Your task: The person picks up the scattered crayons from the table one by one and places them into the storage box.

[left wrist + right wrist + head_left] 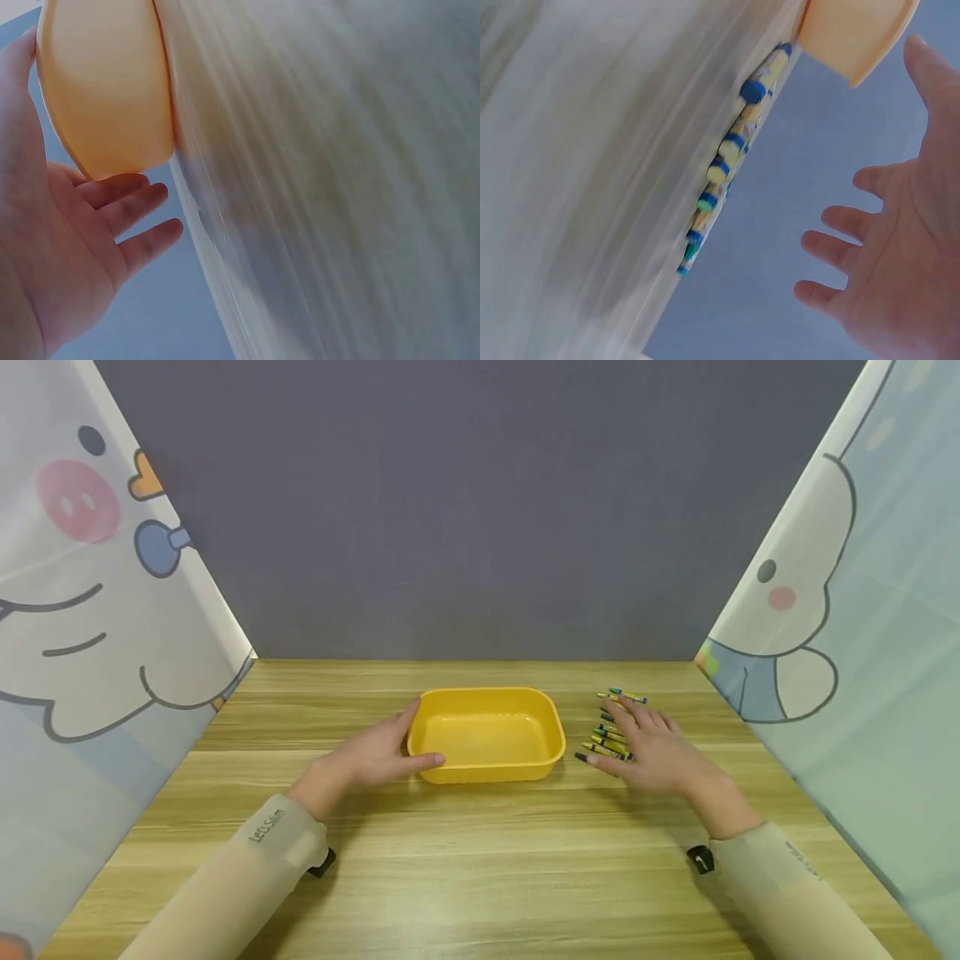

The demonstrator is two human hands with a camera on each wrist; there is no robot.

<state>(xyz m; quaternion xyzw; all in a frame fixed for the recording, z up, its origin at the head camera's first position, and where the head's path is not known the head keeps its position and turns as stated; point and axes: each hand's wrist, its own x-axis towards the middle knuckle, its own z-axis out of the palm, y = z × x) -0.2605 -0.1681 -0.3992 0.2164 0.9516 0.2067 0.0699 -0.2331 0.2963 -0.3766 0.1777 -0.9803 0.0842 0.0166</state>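
A yellow plastic basket-like tray point(487, 772) stands on the table with nothing in it. At its left end is my left hand point(375, 755), thumb along the front rim and index finger by the back left corner. In the left wrist view the other fingers of the hand point(90, 232) extend loosely below the tray point(112, 82). To the right of the tray lie several crayons point(609, 750) in a loose column. Over them hovers my right hand point(663, 758), fingers spread, partly hiding them. The right wrist view shows the crayons point(754, 86) apart from the palm point(907, 262).
The wood-grain table point(480, 860) meets a dark grey panel point(480, 510) at the back. Cartoon-printed cloth walls stand on the left point(97, 577) and right point(862, 610). A black strap piece point(701, 859) shows at the right wrist.
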